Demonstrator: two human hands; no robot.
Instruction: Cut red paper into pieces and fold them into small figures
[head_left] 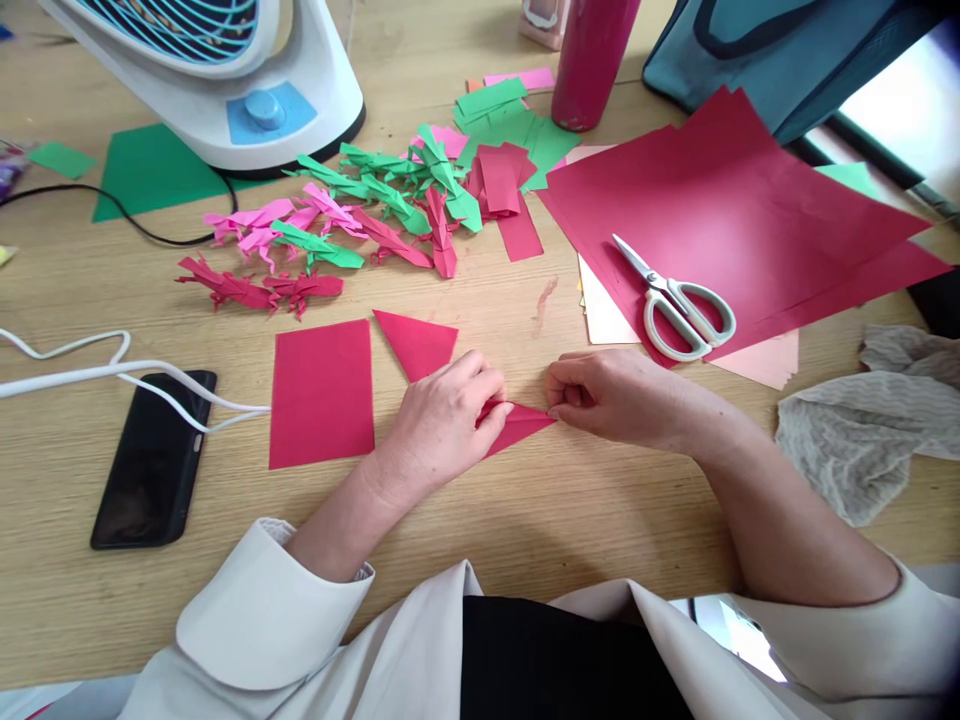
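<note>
A small piece of red paper (521,428), folded to a pointed shape, lies on the wooden table between my hands. My left hand (452,408) is closed on its left part, with thumb and fingers pinching it and covering that end. With fingertips closed, my right hand (611,395) pinches the sharp right tip. Just behind my left hand rests a red paper triangle (420,343). To the left of that hand is a flat red paper rectangle (321,395).
Several folded paper figures (390,200) in green, pink and red stand farther back. White-handled scissors (675,305) lie on large red sheets (720,200) at right. A fan (292,90), a red bottle (592,60), a phone (154,460) with white cables and a grey cloth (877,420) surround the work.
</note>
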